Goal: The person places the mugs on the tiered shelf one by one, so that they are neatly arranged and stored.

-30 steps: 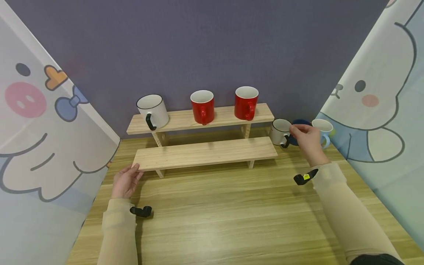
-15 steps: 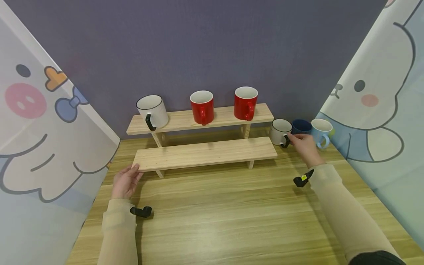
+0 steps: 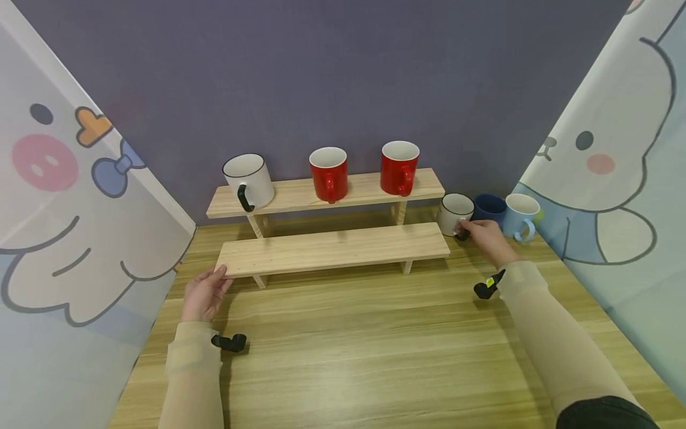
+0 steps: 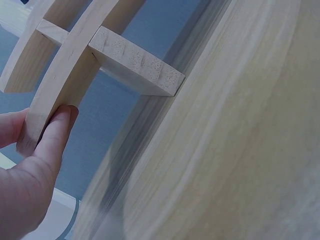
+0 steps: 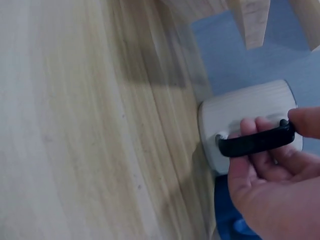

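Observation:
A two-tier wooden shelf (image 3: 332,249) stands against the back wall. My left hand (image 3: 218,277) holds the lower board's front left corner; in the left wrist view my left hand (image 4: 35,132) pinches that board edge (image 4: 65,85). A white mug (image 3: 454,213) with a black handle stands on the table just right of the shelf. My right hand (image 3: 465,228) grips its handle. In the right wrist view the fingers (image 5: 260,160) curl through the black handle (image 5: 250,143) of the white mug (image 5: 245,112), thumb on top.
On the top tier stand a white mug (image 3: 248,179) and two red mugs (image 3: 329,174) (image 3: 399,168). A dark blue mug (image 3: 489,207) and a light blue mug (image 3: 520,215) sit right of the held mug. Cartoon curtains flank the wooden table (image 3: 364,351).
My right hand came down and left from above the dark blue mug to the white mug's handle and took hold of it. The left hand has stayed on the shelf corner.

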`<state>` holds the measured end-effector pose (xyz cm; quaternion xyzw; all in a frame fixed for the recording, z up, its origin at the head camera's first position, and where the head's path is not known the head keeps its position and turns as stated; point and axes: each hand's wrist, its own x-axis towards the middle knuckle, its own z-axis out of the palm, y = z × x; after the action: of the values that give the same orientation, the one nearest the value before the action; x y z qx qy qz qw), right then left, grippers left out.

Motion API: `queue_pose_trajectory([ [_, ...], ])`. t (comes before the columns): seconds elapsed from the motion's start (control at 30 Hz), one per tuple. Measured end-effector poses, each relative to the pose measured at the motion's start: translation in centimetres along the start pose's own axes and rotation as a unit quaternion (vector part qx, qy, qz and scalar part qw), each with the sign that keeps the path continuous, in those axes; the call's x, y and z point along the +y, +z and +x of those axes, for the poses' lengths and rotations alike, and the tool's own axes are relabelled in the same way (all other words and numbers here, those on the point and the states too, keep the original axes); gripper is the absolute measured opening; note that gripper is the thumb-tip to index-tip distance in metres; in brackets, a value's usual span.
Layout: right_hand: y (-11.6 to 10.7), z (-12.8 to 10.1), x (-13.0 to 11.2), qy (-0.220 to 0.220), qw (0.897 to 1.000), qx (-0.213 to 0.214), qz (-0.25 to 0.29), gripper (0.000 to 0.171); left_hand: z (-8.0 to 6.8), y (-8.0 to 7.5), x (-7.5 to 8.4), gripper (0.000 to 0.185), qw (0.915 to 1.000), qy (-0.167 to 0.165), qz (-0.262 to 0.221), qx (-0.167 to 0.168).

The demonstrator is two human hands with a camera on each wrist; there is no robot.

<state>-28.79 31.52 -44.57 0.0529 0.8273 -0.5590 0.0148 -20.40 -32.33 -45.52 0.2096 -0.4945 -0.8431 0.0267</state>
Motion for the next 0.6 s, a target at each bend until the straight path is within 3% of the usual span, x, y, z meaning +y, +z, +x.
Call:
queue_pose_trajectory([
  [0.33,0.0,0.4,0.6,-0.033,0.997,-0.029,0.06,0.052,0.0,0.0,0.0,0.069,1.0,0.003,0.0,0.0],
  [0.6,0.2,0.3,1.1,-0.049,0.986,-0.03,0.154,0.047,0.0,0.1,0.0,0.071,1.0,0.004,0.002,-0.003],
])
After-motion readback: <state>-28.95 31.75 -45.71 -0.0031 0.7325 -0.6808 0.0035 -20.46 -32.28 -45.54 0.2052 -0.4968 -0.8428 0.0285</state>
